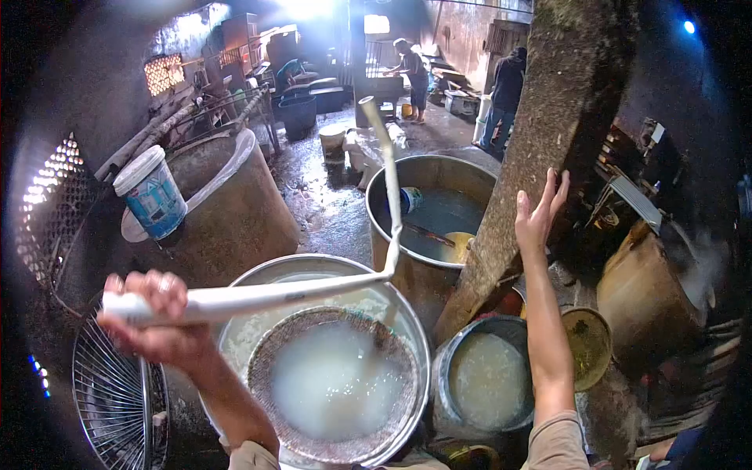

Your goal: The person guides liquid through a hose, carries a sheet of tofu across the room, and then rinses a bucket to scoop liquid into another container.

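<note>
My left hand (157,313) is wrapped around the thick end of a white plastic pipe (274,296). The pipe runs right, bends sharply, then rises to an open end above the vats. Below it a woven basket (262,392) sits inside a wide metal tub (423,368), with cloudy whitish liquid (337,384) in it. My right hand (540,215) is raised with fingers apart, in front of a rough leaning post (540,110); whether it touches the post I cannot tell. A bucket (446,384) of cloudy liquid stands below my right forearm.
A large metal vat (370,196) holds dark liquid and a yellow scoop. At left, a blue-white paint bucket (157,200) rests on a concrete vat (243,204). A wire fan guard (113,392) stands lower left. Several people work at the back, one person (505,98) near the post.
</note>
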`<state>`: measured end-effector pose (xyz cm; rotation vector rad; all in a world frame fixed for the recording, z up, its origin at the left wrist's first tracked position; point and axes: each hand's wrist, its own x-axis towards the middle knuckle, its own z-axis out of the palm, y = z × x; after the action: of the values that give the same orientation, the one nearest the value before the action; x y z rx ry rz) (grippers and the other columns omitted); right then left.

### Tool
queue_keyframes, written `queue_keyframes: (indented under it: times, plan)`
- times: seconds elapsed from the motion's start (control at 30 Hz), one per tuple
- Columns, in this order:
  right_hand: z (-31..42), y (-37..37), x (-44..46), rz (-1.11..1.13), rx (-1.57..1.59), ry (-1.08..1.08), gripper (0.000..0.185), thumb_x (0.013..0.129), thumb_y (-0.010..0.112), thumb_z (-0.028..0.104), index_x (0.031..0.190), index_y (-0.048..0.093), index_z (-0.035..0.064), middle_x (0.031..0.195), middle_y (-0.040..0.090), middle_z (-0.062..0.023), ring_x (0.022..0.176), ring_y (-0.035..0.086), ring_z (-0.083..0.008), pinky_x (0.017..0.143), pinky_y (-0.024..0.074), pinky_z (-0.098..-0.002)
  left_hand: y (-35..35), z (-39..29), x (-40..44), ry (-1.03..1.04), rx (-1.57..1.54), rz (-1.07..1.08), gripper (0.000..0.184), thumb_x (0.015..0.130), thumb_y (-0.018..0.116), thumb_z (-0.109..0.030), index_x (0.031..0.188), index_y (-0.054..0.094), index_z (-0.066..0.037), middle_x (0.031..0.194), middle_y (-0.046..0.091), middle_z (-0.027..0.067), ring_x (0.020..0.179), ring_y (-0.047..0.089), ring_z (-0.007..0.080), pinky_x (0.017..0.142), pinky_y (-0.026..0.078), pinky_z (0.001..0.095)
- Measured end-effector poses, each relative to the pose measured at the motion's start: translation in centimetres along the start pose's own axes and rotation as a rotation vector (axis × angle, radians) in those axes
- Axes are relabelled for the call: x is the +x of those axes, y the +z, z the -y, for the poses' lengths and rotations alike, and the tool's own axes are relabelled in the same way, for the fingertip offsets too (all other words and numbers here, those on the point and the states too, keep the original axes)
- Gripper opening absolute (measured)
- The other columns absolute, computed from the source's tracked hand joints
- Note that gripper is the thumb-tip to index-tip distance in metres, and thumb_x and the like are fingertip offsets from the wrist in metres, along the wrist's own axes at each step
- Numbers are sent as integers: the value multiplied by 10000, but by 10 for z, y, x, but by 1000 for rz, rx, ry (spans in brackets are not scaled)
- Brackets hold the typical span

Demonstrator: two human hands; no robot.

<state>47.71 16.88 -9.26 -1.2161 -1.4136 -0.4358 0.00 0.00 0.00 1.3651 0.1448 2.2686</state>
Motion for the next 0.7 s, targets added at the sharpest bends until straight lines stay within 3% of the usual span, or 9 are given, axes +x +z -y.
queue_keyframes:
  times: [0.07,0.1,0.17,0.27,0.3,0.4,0.47,0.57,0.7]
  plan:
    - [18,6,-10,-153,-184,-113,533,840,481,17,1354,353,74,1466,70,-221,1359,63,-389,1090,134,-460,22,25,14,29,-23,-41,410,848,527,-490,1025,393,-144,691,430,27,535,431,106,446,414,228]
    - [-46,37,-13,-76,-183,-71,533,840,481,17,1354,353,74,1466,70,-221,1359,63,-389,1090,134,-460,47,118,19,-80,-65,-97,361,870,496,-452,1028,410,-139,710,429,39,559,428,111,484,413,238]
    - [-54,39,-4,-126,-226,-91,483,839,408,-36,1314,412,51,1449,80,-261,1350,95,-411,1086,133,-470,67,200,38,-113,-241,-67,251,884,462,-308,1052,446,-122,765,492,53,601,489,126,488,444,259]
    - [-64,44,-4,-106,-311,-99,453,842,379,-45,1280,450,45,1436,63,-298,1338,95,-446,1082,124,-486,125,324,36,130,255,-111,209,876,558,-220,1001,475,-74,604,543,56,467,526,118,421,457,237]
    - [-67,45,-6,-100,-311,-95,453,842,379,-45,1280,450,45,1436,63,-298,1338,95,-446,1082,124,-486,133,360,29,-36,218,-96,226,844,622,-173,982,476,-69,579,546,40,451,521,112,407,436,233]
    - [-71,43,-14,-94,-232,-95,436,842,382,-34,1261,472,48,1428,46,-321,1336,69,-462,1079,123,-488,142,469,-8,-131,385,-60,180,849,624,-158,922,492,-59,635,549,15,497,510,63,411,403,196]
    - [-78,46,-18,-28,-370,-93,407,839,425,-7,1240,477,30,1415,35,-346,1340,56,-452,1074,129,-497,131,549,-41,-145,641,-67,201,822,650,-168,883,518,-29,675,607,63,558,594,121,473,460,274]
    - [-74,50,-19,-30,-315,-96,363,833,469,39,1195,479,10,1409,38,-353,1336,63,-454,1070,124,-516,128,590,-75,-234,856,-12,241,809,659,-193,886,507,-23,653,612,154,576,639,258,496,476,333]
    - [-65,57,-10,-73,-367,-170,364,847,499,132,1197,468,38,1431,54,-308,1330,96,-449,1055,131,-557,112,648,-127,-207,985,151,293,812,653,-213,932,449,-40,678,604,192,628,629,344,501,484,392]
